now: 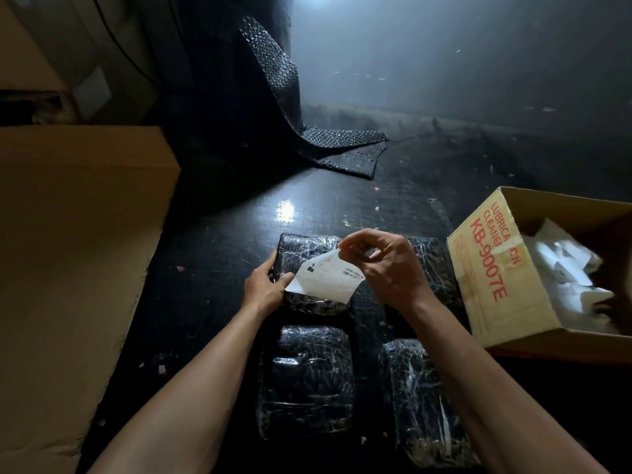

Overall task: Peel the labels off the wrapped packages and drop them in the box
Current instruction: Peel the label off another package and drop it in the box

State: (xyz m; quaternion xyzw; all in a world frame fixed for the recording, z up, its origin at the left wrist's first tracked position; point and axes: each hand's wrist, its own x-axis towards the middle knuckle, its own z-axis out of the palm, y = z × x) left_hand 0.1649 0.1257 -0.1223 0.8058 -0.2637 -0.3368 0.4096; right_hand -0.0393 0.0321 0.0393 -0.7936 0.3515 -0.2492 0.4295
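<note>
Several black packages wrapped in shiny film lie on the dark floor. My left hand (265, 289) grips the left side of the far left package (304, 248). My right hand (383, 265) pinches the top corner of its white label (328, 278), which is lifted and curled, with its lower edge still on the wrap. Two more packages lie nearer me, one left (306, 381) and one right (424, 405). Another package (434, 265) sits partly hidden behind my right hand. An open cardboard box (492, 268) with red print stands at the right, holding crumpled white labels (564, 268).
A large plain cardboard carton (75, 251) fills the left side. A sheet of black bubble wrap (307, 131) hangs down and spreads on the floor beyond the packages. Small paper scraps dot the dark floor (222, 234).
</note>
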